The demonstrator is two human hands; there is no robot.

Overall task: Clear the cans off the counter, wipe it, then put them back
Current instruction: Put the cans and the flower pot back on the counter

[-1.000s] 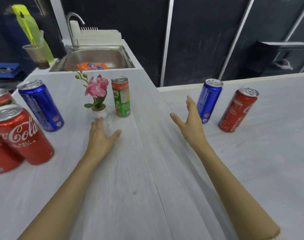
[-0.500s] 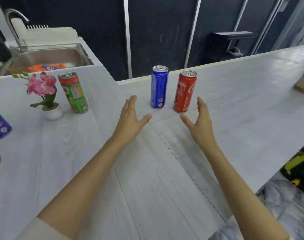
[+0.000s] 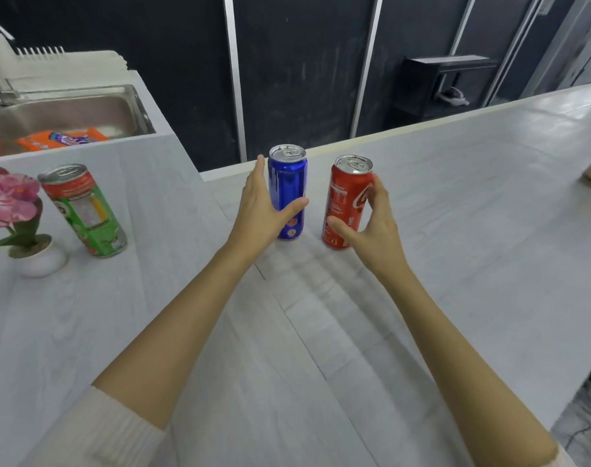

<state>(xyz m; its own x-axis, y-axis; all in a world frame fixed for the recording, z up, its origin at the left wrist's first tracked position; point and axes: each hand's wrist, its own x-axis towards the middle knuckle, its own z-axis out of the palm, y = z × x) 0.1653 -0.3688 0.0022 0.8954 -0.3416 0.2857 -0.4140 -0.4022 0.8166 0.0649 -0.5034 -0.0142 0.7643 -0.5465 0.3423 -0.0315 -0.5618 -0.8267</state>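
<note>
Our left hand [image 3: 258, 210] has its grip around the blue can [image 3: 288, 183]. At its three o'clock, our right hand [image 3: 374, 224] has its grip cupping the red can [image 3: 346, 197], both upright on the desk [image 3: 287, 348].

Pale counter [image 3: 321, 365]; 3 cans [image 3: 289, 183] upright; flowerpot [image 3: 39, 261].

blue can [image 3: 288, 183]: glossy metal | red can [image 3: 345, 200]: glossy metal | counter [image 3: 321, 332]: matt pale woodgrain | sink [image 3: 71, 112]: brushed steel
</note>
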